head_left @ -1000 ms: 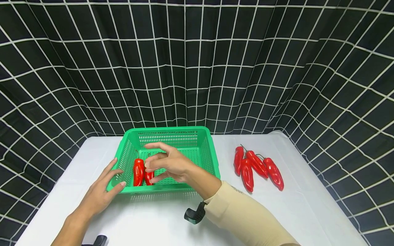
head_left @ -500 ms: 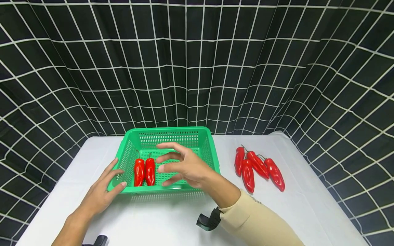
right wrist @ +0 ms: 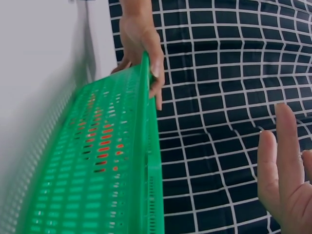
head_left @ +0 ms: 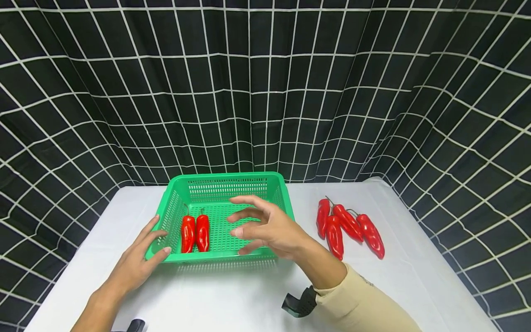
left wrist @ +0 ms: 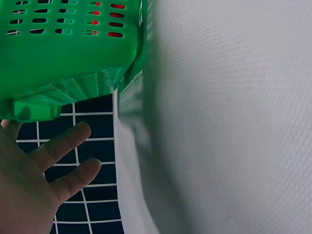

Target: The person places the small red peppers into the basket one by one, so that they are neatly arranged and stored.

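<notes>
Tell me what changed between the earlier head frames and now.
The right hand moved rightward over the green basket, away from the two peppers inside, uncovering the one it had partly hidden. No grasp or release shows. The left hand, the basket, its peppers and the four peppers on the table stayed put.

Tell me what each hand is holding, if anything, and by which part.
Right hand: nothing. Left hand: rests at the near left rim corner of the green perforated basket; whether it actually grips cannot be told.
</notes>
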`<state>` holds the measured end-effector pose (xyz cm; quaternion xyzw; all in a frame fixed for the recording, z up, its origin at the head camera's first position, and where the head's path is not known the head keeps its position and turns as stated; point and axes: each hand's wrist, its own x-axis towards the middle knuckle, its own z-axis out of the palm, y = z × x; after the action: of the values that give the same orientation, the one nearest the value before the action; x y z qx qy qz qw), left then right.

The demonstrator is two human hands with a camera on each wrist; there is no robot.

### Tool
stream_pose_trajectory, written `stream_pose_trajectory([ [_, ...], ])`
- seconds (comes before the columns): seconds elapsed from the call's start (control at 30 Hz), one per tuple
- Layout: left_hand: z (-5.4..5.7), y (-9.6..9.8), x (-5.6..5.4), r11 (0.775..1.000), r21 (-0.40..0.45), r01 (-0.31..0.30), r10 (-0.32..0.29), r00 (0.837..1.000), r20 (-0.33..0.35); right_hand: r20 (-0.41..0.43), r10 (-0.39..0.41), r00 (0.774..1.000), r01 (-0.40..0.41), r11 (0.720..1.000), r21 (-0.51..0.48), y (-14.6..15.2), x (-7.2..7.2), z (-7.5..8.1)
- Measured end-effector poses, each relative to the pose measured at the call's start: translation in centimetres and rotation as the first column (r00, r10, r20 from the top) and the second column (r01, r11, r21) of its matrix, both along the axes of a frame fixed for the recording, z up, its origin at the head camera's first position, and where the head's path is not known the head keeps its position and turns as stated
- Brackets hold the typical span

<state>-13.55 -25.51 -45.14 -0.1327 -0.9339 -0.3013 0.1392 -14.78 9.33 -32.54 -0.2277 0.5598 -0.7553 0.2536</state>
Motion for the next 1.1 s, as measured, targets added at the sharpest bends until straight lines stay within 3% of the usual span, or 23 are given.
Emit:
stream_pose_trajectory([
  [0.37,0.2,-0.2,0.1,1.000,-0.013,0.004,-0.005,1.000,-0.005,-0.011,-0.021,1.000,0.021,1.000,-0.007,1.8,0.5,0.3],
  [0.73,0.4,0.1,0.2,1.000,-0.013,-0.004,0.004,1.000,0.025,-0.060,-0.094,0.994,0.096,0.995,0.035,5.4,0.5,0.5],
  [1.1,0.5,0.3,0.2,1.000,-0.016,-0.012,0.012,0.999,0.034,-0.050,-0.158,0.986,0.161,0.985,0.069,8.1,0.7,-0.1],
])
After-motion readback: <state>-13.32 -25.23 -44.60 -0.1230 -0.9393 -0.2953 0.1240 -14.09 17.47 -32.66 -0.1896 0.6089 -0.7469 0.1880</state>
